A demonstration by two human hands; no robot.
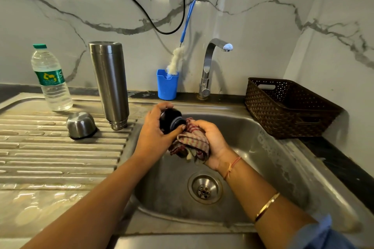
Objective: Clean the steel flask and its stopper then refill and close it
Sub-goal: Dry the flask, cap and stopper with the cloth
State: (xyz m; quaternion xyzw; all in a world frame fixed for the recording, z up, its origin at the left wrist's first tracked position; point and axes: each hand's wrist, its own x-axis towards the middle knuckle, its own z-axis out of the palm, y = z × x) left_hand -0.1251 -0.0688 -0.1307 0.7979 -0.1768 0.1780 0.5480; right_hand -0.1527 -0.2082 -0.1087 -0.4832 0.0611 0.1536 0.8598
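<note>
The steel flask (110, 85) stands upside down on the ribbed draining board (60, 153), mouth down. Its steel cup lid (81, 125) lies inverted just to the left of it. Over the sink basin my left hand (155, 133) grips the black stopper (171, 120). My right hand (212, 143) holds a bunched red-and-beige checked cloth (192, 145) pressed against the stopper's end. A clear plastic water bottle (50, 78) with a green cap stands at the back left of the board.
The steel sink basin (263, 168) with its drain (204, 189) lies below my hands. The tap (210, 66) is off. A blue holder (167, 85) with a bottle brush (177, 60) stands left of the tap. A brown woven basket (287, 107) sits on the right counter.
</note>
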